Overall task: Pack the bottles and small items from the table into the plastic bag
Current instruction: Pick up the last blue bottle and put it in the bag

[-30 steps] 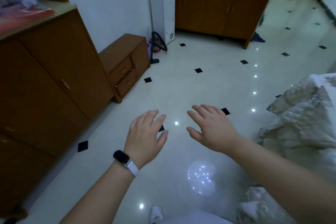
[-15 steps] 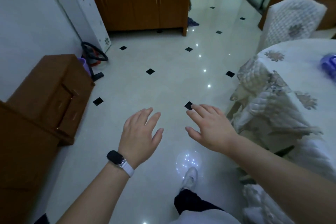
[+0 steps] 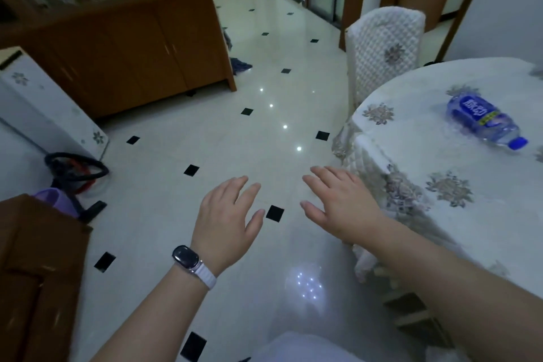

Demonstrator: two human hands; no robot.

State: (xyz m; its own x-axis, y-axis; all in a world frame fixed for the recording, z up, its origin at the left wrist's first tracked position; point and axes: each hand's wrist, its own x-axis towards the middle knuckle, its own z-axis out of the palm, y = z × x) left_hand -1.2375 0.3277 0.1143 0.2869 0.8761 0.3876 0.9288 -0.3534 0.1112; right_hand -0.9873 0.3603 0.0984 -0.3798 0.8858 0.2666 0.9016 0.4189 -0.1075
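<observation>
A clear plastic bottle [image 3: 484, 122] with a blue label and blue cap lies on its side on the round table [image 3: 458, 214], which wears a white floral quilted cloth, at the right. My left hand [image 3: 226, 220], with a watch on its wrist, and my right hand [image 3: 340, 203] are stretched out palm down over the floor, fingers spread and holding nothing. The right hand is just left of the table's near edge, well short of the bottle. No plastic bag is in sight.
A chair [image 3: 385, 50] in a quilted cover stands behind the table. A wooden sideboard [image 3: 132, 47] lines the far wall, a low wooden cabinet [image 3: 38, 267] sits at near left, a white appliance [image 3: 44, 109] and a vacuum hose [image 3: 76, 167] beside it.
The view has swung to the right: the table, chair and bottle have come into sight and the left-hand cabinets have slid away. Both hands keep the same spread pose.
</observation>
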